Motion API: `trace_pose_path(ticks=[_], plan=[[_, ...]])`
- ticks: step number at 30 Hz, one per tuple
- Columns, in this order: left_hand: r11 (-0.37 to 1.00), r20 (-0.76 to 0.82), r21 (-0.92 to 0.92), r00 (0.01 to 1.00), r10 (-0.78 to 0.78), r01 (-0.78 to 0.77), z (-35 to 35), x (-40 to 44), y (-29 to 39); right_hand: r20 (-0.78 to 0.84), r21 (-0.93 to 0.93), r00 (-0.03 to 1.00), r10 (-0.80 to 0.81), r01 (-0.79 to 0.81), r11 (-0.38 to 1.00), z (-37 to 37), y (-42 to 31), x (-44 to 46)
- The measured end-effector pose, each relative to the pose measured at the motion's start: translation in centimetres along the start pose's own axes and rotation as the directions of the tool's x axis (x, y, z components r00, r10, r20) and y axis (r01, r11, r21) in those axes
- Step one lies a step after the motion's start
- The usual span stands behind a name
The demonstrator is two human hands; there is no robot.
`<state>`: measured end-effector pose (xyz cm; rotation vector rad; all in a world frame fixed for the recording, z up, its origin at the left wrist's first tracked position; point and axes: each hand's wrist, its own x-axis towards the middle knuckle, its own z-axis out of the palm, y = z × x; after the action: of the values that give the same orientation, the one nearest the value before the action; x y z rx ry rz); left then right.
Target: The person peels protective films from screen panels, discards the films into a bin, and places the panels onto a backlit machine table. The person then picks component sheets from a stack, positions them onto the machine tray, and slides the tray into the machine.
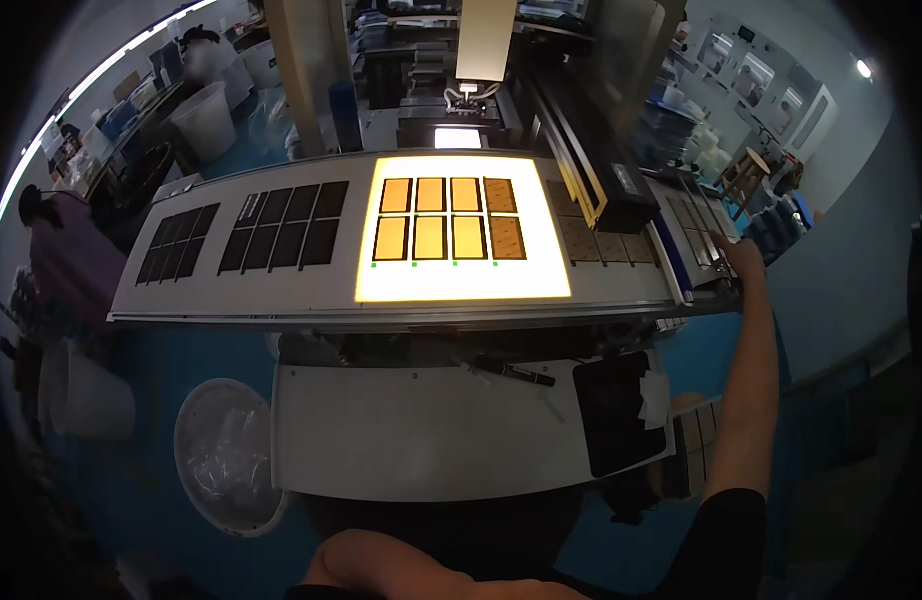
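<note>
My right arm stretches forward, and my right hand (743, 258) is at the far right end of the long machine table (321, 295). Its fingers are bent at the edge of a sheet with dark rectangular panels (693, 232); what exactly they hold is too small and dark to make out. My left forearm (401, 565) lies bent across the bottom of the view, with the hand itself out of sight. In the middle of the table, a bright light falls on a group of yellow and brown rectangular pieces (431, 238).
Dark panels (286, 228) lie on the table's left half. A black rail unit (591, 150) crosses above its right part. Nearer me, a lower shelf (411, 430) carries a black marker-like tool (516, 371) and a black mat (611, 415). A white bin (184, 455) stands left. Another person (76, 250) is farther left.
</note>
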<state>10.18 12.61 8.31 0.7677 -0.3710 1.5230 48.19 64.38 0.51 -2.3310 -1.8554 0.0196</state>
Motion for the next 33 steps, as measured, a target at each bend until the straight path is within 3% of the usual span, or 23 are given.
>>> trace_pose_path(ticks=[4, 6, 7, 9, 12, 14, 16, 17, 19, 22, 23, 24, 26, 28, 30, 33], plan=[[0.998, -0.103, 0.070, 0.995, 0.006, 0.002, 0.0, -0.1, 0.9, -0.014, -0.010, 0.999, 0.042, -0.042, 0.999, 0.1, -0.4, -0.2], [0.990, -0.023, 0.079, 0.993, 0.116, -0.114, -1.1, 0.1, 0.9, 0.003, -0.019, 0.999, 0.044, -0.044, 0.999, 0.2, -0.4, -0.1], [0.965, 0.090, 0.055, 0.964, 0.250, -0.255, -3.3, 0.2, -0.1, -0.091, -0.007, 0.996, -0.001, 0.000, 1.000, 0.9, 0.1, 0.1], [0.950, 0.097, 0.007, 0.946, 0.310, -0.312, -3.7, 0.4, -0.4, -0.066, -0.008, 0.998, 0.010, -0.010, 1.000, 0.8, 0.0, 0.1], [0.993, -0.093, -0.017, 0.989, 0.117, -0.119, -2.4, 0.3, 1.3, -0.029, -0.018, 1.000, 0.010, -0.010, 1.000, 0.2, -0.3, -0.3], [1.000, -0.079, 0.002, 0.996, 0.031, -0.031, -4.1, 0.5, 2.7, -0.037, -0.021, 0.999, 0.007, -0.008, 1.000, 0.4, -0.4, -0.1], [0.982, -0.299, 0.181, 0.954, 0.007, 0.050, -4.3, -0.8, 3.3, -0.086, -0.024, 0.996, 0.023, -0.025, 0.999, 1.3, 0.5, 1.1], [0.956, -0.210, 0.254, 0.973, -0.094, 0.147, -7.6, -3.4, 3.6, -0.097, 0.005, 0.994, 0.047, -0.047, 0.999, 1.5, 0.9, 1.6], [0.863, -0.401, 0.446, 0.915, -0.043, 0.236, -10.0, -5.8, 2.6, -0.119, 0.061, 0.989, 0.093, -0.086, 0.994, 1.9, 1.1, 1.7], [0.373, -0.649, 0.710, 0.761, 0.015, 0.598, -14.9, -13.3, 3.0, -0.174, 0.054, 0.975, 0.137, -0.129, 0.990, 0.9, 0.1, -0.2], [0.022, -0.608, 0.793, 0.790, 0.076, 0.608, -15.5, -15.2, 3.7, -0.183, 0.040, 0.971, 0.155, -0.150, 0.988, 0.7, -0.2, -0.4], [-0.333, -0.545, 0.765, 0.830, 0.122, 0.551, -16.1, -17.2, 4.6, -0.190, 0.026, 0.967, 0.172, -0.170, 0.985, 0.8, -0.5, -0.3], [-0.462, -0.415, 0.816, 0.908, -0.050, 0.348, -18.1, -22.5, 7.4, -0.159, 0.000, 0.968, 0.194, -0.196, 0.981, 0.3, 0.3, 0.4], [-0.508, -0.716, 0.642, 0.686, -0.129, 0.575, -14.2, -23.6, 9.6, -0.073, -0.026, 0.977, 0.199, -0.201, 0.979, 0.0, 1.0, 1.9], [-0.610, -0.823, 0.493, 0.560, -0.095, 0.621, -12.8, -27.1, 11.1, -0.021, -0.028, 0.985, 0.172, -0.172, 0.985, 0.2, 2.2, 4.3], [-0.784, -0.849, 0.456, 0.471, -0.240, 0.421, -13.7, -37.3, 14.6, 0.095, -0.047, 0.988, 0.119, -0.115, 0.992, 1.5, 4.9, 7.7]])
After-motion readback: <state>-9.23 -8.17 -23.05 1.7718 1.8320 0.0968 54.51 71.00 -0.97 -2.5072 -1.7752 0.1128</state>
